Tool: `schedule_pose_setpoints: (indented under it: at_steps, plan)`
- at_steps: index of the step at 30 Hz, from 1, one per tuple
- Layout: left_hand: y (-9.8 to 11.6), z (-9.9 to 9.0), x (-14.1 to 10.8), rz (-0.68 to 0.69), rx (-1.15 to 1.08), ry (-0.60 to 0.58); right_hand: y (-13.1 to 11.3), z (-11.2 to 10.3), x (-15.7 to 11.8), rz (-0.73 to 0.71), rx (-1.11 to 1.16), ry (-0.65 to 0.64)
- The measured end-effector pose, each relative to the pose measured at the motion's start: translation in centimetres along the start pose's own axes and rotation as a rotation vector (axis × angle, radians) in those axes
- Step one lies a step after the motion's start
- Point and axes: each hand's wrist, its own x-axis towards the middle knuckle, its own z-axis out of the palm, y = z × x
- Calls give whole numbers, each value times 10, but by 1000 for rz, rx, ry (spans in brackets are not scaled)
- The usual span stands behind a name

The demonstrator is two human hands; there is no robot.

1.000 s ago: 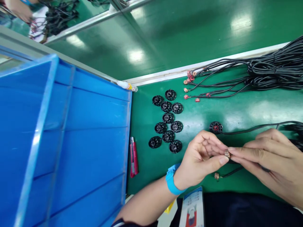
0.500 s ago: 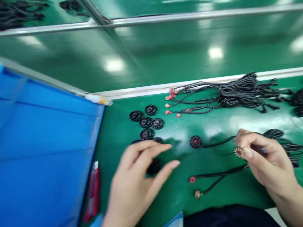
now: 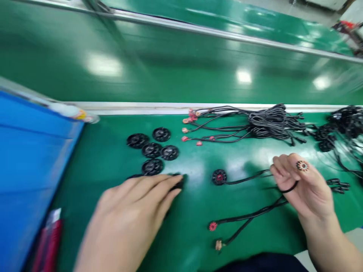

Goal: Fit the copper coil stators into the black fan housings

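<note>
In the head view my left hand (image 3: 133, 211) has its fingertips closed on a black round plastic disc (image 3: 179, 183), mostly hidden behind the fingers. Several more black discs (image 3: 152, 150) lie just beyond that hand. My right hand (image 3: 306, 189) is raised above the table and holds a black cable (image 3: 289, 188). A ring-shaped copper coil (image 3: 302, 165) shows at its thumb. Left of the right hand lies a black disc with a red centre (image 3: 219, 176), joined to a cable. Nearer me, cable ends carry a red ring-shaped piece (image 3: 212, 226) and a copper one (image 3: 218, 244).
A bundle of black cables (image 3: 266, 121) with red and copper ends lies at the back. More dark cables (image 3: 343, 124) are heaped at the right. A blue bin (image 3: 34, 166), a red-handled cutter (image 3: 49, 241) and a white tube (image 3: 68, 110) are at the left.
My left hand has moved left and its fingers have closed on a black disc. My right hand has turned, bringing the copper coil up. The view has shifted to the right.
</note>
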Motion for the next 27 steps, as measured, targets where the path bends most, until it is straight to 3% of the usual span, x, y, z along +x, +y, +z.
schedule_pose_setpoints:
  at_steps: [3, 6, 8, 12, 19, 27]
  plan:
    - [26, -1, 5, 115, -113, -134, -7, 10, -16, -75, -204, -81]
    - [46, 9, 2, 116, -288, -246, -4, 23, -32, -422, -806, -265]
    - [53, 15, 0, 103, -336, -275, 2, 32, -40, -600, -1015, -336]
    - [55, 22, 0, 89, -340, -305, 11, 41, -44, -639, -1100, -372]
    - [49, 19, 3, 134, -369, -355, -1, 40, -33, -494, -983, -348]
    - [66, 40, 3, 56, -366, -278, 2, 39, -43, -678, -1281, -480]
